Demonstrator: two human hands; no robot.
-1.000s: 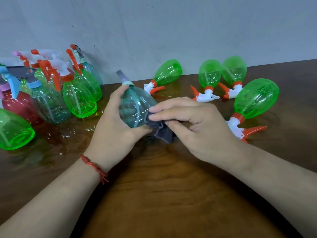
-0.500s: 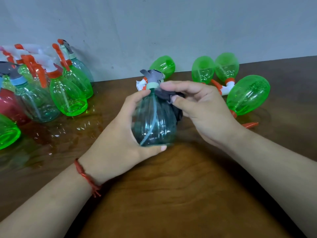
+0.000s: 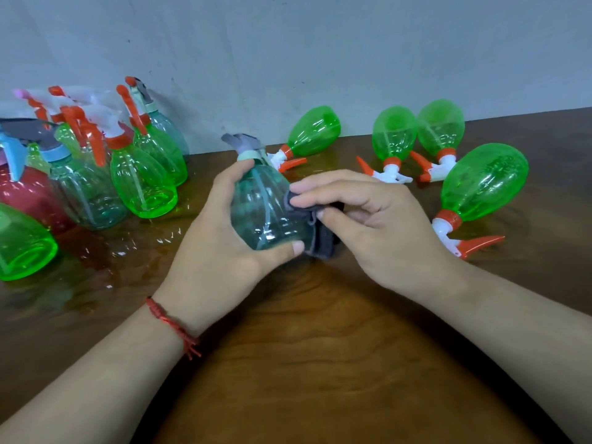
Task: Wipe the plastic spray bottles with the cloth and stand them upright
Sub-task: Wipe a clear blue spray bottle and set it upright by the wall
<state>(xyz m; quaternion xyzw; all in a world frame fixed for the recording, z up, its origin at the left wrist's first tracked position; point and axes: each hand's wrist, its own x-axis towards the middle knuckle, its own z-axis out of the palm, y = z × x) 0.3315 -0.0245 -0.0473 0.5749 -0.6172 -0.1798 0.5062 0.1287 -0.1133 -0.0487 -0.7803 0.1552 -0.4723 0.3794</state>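
- Head view, centre: grips bottle (image 3: 266,216) with left hand (image 3: 217,251), nozzle toward upper frame, near upright.
- Pinches cloth (image 3: 320,240) with right hand (image 3: 384,225), against bottle's right flank.

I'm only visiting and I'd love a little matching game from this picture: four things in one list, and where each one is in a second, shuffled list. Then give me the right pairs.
Things:
1. teal bottle
2. grey cloth
3. red bottle
4. red string bracelet

Places:
A. tied around the left wrist
B. pinched in the right hand, against the bottle being wiped
C. gripped by the left hand
D. at the far left of the view

Pairs: 1-C, 2-B, 3-D, 4-A.
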